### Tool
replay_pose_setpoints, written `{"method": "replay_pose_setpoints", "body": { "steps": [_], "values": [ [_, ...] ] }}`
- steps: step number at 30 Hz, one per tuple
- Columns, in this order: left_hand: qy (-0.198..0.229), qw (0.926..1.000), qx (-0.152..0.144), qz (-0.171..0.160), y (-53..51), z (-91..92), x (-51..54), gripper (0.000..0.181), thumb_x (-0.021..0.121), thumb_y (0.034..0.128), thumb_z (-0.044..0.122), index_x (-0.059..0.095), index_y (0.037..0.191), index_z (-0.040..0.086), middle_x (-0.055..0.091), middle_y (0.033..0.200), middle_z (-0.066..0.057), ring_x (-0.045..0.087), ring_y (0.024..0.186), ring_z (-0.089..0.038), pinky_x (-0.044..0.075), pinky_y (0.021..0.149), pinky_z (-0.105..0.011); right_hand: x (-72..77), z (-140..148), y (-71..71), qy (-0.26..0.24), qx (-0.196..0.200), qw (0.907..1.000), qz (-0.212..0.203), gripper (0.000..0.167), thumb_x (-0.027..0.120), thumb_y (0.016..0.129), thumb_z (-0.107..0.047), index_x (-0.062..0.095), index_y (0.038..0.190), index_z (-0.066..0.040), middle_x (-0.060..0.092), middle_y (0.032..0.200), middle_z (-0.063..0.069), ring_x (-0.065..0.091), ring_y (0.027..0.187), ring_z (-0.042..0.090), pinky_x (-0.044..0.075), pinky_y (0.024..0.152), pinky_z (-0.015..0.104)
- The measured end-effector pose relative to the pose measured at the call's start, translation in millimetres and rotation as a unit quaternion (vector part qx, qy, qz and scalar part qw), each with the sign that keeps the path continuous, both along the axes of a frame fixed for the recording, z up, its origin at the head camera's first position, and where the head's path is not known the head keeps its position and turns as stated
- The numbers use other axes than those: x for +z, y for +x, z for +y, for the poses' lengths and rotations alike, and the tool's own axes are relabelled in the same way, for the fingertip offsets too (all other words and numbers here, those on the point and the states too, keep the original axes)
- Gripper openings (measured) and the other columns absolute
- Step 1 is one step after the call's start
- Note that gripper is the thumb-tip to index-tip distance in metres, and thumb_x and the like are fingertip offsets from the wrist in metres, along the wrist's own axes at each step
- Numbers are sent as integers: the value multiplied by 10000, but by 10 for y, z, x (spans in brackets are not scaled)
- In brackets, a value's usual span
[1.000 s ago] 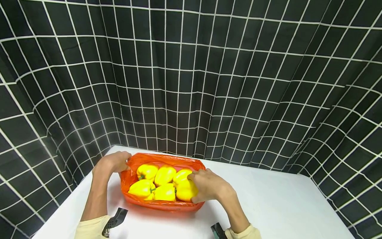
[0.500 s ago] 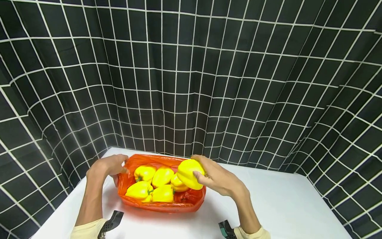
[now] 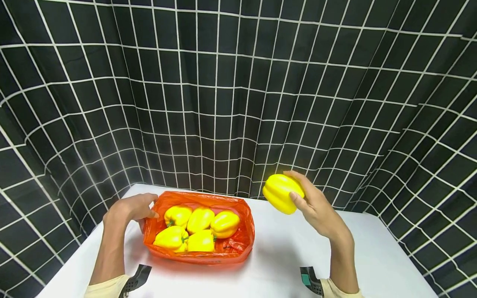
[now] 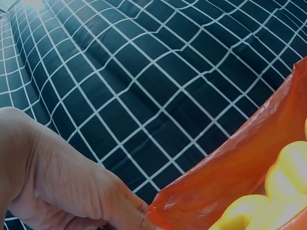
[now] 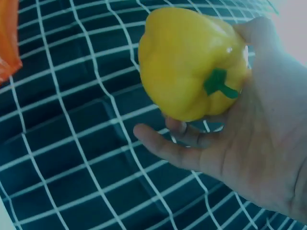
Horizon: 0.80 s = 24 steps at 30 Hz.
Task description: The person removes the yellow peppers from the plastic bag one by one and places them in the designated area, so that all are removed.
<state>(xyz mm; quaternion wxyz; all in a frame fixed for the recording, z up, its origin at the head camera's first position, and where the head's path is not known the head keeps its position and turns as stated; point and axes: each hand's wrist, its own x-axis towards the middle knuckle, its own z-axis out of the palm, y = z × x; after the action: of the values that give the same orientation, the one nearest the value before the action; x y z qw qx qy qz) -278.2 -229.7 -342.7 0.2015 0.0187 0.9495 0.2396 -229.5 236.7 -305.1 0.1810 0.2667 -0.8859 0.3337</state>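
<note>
In the head view a red-orange plastic bag (image 3: 201, 259) stands with its mouth wide, and several yellow bell peppers (image 3: 200, 220) lie inside. My left hand (image 3: 132, 208) pinches the bag's left rim; the left wrist view shows the fingers at the bag's edge (image 4: 206, 189), their tips partly hidden. Up in the air, right of the bag, my right hand (image 3: 316, 207) grips one yellow bell pepper (image 3: 279, 193). Its green stem (image 5: 218, 85) faces the palm side in the right wrist view, where the lower fingers (image 5: 168, 151) extend away from the pepper.
The bag rests on a white table (image 3: 357, 256) toward its left side. A black curtain (image 3: 238, 103) with a white grid surrounds the table's back and sides. Bare red plastic (image 3: 236, 242) shows inside the bag's right end.
My right hand has gripped the bell pepper at the bag's right end, lifted it out and carried it up and to the right. The left hand has stayed at the bag's left rim.
</note>
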Motion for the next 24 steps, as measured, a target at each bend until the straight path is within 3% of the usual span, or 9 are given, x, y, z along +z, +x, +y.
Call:
{"method": "replay_pose_setpoints", "body": {
  "steps": [5, 10, 18, 24],
  "values": [
    [-52, 10000, -50, 27, 10, -18, 5, 745, 779, 920, 144, 412, 1550, -8, 634, 1326, -249, 677, 872, -183, 611, 964, -567, 32, 176, 33, -241, -722, 9971, 13, 474, 536, 1073, -201, 396, 1512, -89, 636, 1132, 164, 634, 879, 199, 577, 732, 198],
    [-122, 9999, -41, 19, -1, -22, 24, 760, 781, 914, 130, 402, 1558, -6, 612, 1365, -268, 681, 928, -209, 606, 968, -581, 17, 302, -9, -383, -1315, 9904, -192, 527, 587, 1066, -306, 407, 1475, -26, 618, 1229, 229, 670, 1003, 311, 598, 770, 173],
    [-56, 10000, -40, -24, -4, -2, 27, 779, 780, 916, 134, 381, 1567, -18, 597, 1381, -284, 689, 927, -206, 595, 979, -597, -97, 405, -138, 303, -1757, 9826, -524, 700, 704, 992, -355, 437, 1487, 61, 611, 1255, 270, 608, 1068, 381, 630, 861, 479],
    [-3, 10000, -72, -20, -10, 4, 2, 773, 773, 919, 123, 377, 1568, -16, 600, 1377, -280, 690, 904, -191, 608, 961, -581, -266, 413, -266, 1047, -1763, 9762, -704, 689, 791, 906, -251, 518, 1435, 97, 600, 1320, 289, 485, 1118, 418, 580, 842, 481]
  ]
}}
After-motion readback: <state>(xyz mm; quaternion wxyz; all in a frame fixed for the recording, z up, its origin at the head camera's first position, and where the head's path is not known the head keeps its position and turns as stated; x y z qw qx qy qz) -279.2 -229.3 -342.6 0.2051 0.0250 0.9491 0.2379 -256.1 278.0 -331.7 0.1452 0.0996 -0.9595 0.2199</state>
